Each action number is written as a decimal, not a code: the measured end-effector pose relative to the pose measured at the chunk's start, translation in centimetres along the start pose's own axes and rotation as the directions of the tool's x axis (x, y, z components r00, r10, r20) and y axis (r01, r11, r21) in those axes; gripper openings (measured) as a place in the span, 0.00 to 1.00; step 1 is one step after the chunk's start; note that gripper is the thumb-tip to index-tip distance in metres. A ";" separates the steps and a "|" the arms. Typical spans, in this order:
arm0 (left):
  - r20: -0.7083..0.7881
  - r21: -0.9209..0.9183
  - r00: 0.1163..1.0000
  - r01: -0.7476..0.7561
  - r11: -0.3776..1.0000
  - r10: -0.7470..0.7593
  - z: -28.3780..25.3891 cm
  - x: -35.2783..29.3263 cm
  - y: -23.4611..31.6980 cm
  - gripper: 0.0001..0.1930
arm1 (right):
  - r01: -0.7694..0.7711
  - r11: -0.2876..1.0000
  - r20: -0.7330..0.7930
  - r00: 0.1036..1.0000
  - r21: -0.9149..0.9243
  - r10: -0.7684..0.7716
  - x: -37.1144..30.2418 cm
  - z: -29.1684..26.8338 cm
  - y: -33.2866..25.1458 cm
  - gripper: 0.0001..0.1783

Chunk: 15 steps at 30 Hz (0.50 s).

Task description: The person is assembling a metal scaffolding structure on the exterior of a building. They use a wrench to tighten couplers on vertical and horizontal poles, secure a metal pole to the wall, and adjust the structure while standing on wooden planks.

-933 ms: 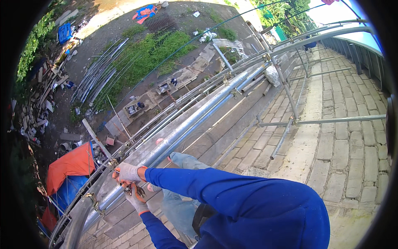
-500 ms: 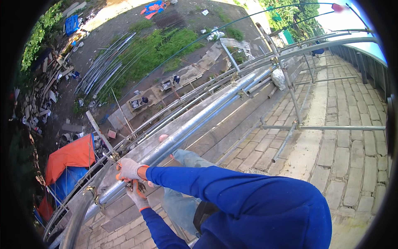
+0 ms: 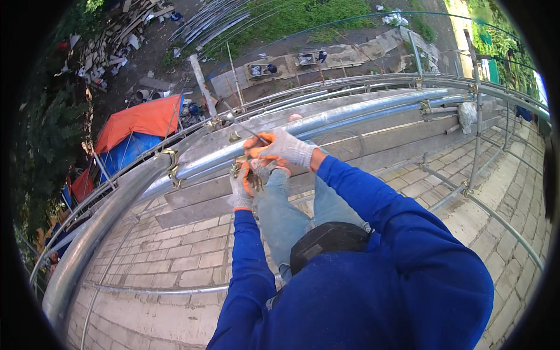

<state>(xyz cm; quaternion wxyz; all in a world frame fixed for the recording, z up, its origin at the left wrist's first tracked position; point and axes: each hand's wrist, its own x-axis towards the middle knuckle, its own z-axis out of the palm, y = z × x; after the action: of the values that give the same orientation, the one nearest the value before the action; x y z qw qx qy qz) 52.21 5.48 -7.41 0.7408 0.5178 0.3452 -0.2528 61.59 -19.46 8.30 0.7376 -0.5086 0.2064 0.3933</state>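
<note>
Both my hands wear grey knit gloves with orange palms, close together at a shiny scaffold tube (image 3: 326, 119). My right hand (image 3: 286, 149) is closed over the tube around a slim dark metal rod-like tool (image 3: 249, 130), whose kind I cannot make out. Just below the tube, my left hand (image 3: 241, 191) is closed on a brownish metal scaffold clamp (image 3: 255, 182), partly hidden by the fingers. Another clamp (image 3: 234, 136) sits on the tube's far side. To the left, a coupler (image 3: 173, 166) joins the tube to a thick slanting pole (image 3: 105, 233).
Wooden planks (image 3: 385, 137) run along the scaffold below the tube, beside a block wall (image 3: 192, 256). Farther down lie an orange tarp (image 3: 140, 119), stacked pipes (image 3: 216, 23) and timber debris (image 3: 122, 49). Two people (image 3: 322, 56) are on the ground. A white sack (image 3: 466, 116) hangs at right.
The view has turned, so the tube and my hands appear farther right and higher. My hands stay close together at the tube, the right one now showing the dark tool.
</note>
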 end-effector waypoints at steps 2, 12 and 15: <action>0.070 -0.161 0.984 0.173 0.972 -0.163 0.2 -2.6 0.1 0.13 | 0.056 0.993 -0.175 0.984 0.100 -0.038 -3.0 -2.8 0.8 0.20; 0.234 0.020 0.918 0.324 0.946 -0.319 -2.0 -13.1 7.7 0.25 | -0.151 0.871 -0.673 0.578 0.468 0.462 -22.6 -11.0 21.3 0.20; 0.061 0.265 0.909 0.384 0.885 -0.413 -2.2 -13.2 10.4 0.24 | -0.326 0.941 -0.644 0.741 -0.094 0.192 -27.4 -8.3 26.6 0.22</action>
<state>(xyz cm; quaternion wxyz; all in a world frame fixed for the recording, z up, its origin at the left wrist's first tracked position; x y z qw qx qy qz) 50.91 11.23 8.43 0.6214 0.5083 0.3669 -0.4699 24.79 -32.56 8.65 0.5094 -0.6478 0.4675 0.3200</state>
